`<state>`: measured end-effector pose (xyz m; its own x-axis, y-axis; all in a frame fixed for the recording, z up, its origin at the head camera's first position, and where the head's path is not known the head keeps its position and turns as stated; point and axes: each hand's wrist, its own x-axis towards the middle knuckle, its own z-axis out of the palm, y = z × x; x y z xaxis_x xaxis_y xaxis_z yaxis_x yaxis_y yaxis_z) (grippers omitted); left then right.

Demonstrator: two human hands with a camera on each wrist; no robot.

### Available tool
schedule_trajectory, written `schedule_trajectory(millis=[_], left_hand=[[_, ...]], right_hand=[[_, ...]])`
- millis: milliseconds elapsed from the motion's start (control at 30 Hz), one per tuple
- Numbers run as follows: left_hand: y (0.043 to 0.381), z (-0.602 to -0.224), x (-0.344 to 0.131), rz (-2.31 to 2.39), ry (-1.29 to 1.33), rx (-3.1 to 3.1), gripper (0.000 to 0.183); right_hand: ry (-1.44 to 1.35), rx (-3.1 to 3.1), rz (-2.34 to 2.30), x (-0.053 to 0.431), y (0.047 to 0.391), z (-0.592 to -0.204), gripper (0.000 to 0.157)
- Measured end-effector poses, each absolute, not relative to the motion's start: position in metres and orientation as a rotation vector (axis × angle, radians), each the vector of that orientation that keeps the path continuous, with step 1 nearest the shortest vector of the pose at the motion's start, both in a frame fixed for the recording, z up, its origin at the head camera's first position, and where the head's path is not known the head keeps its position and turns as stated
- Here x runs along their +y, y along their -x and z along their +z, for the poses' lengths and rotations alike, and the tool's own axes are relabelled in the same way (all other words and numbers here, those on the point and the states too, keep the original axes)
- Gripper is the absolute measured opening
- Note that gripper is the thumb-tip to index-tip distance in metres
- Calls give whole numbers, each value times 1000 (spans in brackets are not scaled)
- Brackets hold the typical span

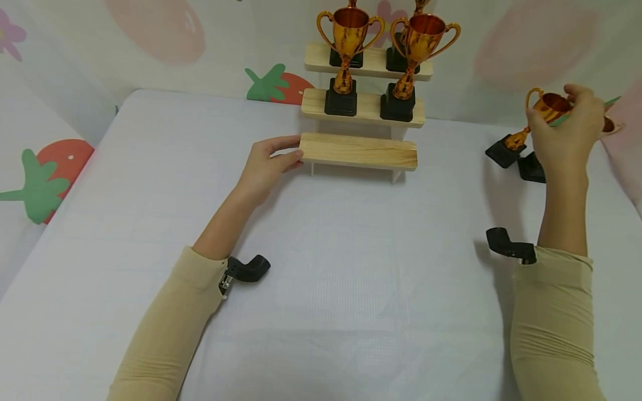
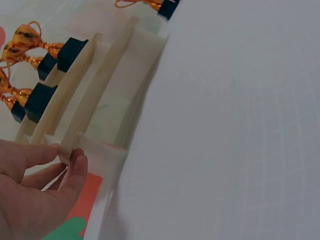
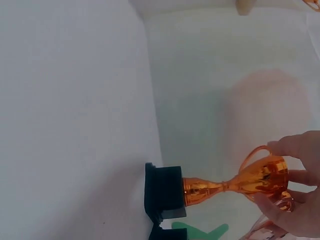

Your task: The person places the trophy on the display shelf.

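My left hand (image 1: 263, 170) pinches the left end of the lowest board (image 1: 358, 150) of a stepped wooden stand, thumb and fingers on its edge. At the far right, my right hand (image 1: 572, 133) grips a gold trophy cup (image 1: 518, 138) by its bowl, near the rim and handles. That trophy leans, its black square base toward the stand; the right wrist view shows its bowl (image 3: 262, 177) between thumb and fingers. Close behind it is a second trophy, mostly hidden by the hand, its black base (image 1: 533, 168) showing.
Two gold trophies (image 1: 344, 83) (image 1: 403, 86) stand on the middle board (image 1: 368, 104). Behind them, two more occupy the top board (image 1: 373, 60), partly hidden. A white cloth covers the table (image 1: 321, 267). The wall behind has strawberry prints (image 1: 286, 86).
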<state>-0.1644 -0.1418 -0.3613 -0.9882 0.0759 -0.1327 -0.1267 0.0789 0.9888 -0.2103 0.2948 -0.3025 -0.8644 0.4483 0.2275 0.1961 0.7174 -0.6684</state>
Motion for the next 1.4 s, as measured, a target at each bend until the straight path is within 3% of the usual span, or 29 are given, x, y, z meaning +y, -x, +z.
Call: schedule_trajectory(millis=[1400], left_hand=[[165, -361, -141, 2037, 43, 2193, 42]], right_hand=[[403, -2466, 1116, 287, 203, -288, 58]])
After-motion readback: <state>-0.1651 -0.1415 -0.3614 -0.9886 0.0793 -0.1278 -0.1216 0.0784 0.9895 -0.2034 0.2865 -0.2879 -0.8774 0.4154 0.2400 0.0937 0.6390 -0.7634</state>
